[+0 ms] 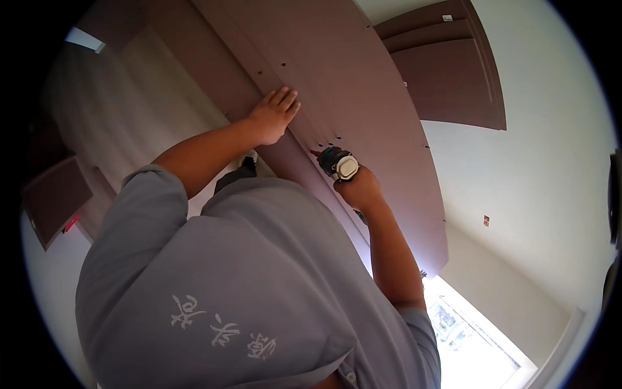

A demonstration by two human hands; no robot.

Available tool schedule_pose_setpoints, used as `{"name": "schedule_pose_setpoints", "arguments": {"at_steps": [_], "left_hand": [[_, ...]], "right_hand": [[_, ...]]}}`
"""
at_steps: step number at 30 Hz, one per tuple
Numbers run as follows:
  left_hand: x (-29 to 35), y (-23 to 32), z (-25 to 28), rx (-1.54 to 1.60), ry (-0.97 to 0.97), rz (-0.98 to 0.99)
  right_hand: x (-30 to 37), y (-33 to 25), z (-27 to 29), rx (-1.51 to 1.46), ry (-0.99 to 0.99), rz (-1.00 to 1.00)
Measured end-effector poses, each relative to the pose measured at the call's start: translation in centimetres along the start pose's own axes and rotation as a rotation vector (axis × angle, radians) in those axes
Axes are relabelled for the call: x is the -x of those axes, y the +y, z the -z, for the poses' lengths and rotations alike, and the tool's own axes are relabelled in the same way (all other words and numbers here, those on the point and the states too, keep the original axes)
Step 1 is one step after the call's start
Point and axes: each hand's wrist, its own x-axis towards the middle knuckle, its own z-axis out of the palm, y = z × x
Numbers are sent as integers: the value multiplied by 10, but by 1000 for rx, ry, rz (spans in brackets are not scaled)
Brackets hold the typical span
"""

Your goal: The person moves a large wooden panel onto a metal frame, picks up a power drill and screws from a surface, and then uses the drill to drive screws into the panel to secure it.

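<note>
A large brown board [363, 84] with several small drilled holes runs from the top middle down to the right. My left hand [274, 115] lies flat against the board's left edge strip, fingers together and pointing up. My right hand [360, 189] grips a small dark teal power driver [337, 162] with a white end cap. Its tip is pressed to the board near a pair of holes. My grey shirt [246, 285] fills the lower middle of the view.
More brown panels [453, 71] lean at the upper right against a white wall [544, 181]. A bright window [470, 337] is at the lower right. Another brown panel [55, 194] stands at the far left.
</note>
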Motion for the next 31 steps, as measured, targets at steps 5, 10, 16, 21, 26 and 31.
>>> {"name": "schedule_pose_setpoints", "arguments": {"at_steps": [5, 10, 16, 21, 26, 31], "left_hand": [[-6, 3, 9, -11, -83, -1], [-7, -2, 11, -16, -104, -12], [1, -1, 18, -38, -153, 19], [2, 14, 32, -64, -187, 78], [0, 32, 41, -50, -285, 178], [7, 73, 62, 11, -365, 374]], "right_hand": [[-3, 4, -7, 90, 42, 58], [4, 4, 5, -30, -18, 85], [33, 74, -6, -437, 164, 196], [28, 173, -40, -579, 419, 83], [-7, 261, -78, -443, 588, 18], [-48, 314, -87, -301, 516, -57]]}}
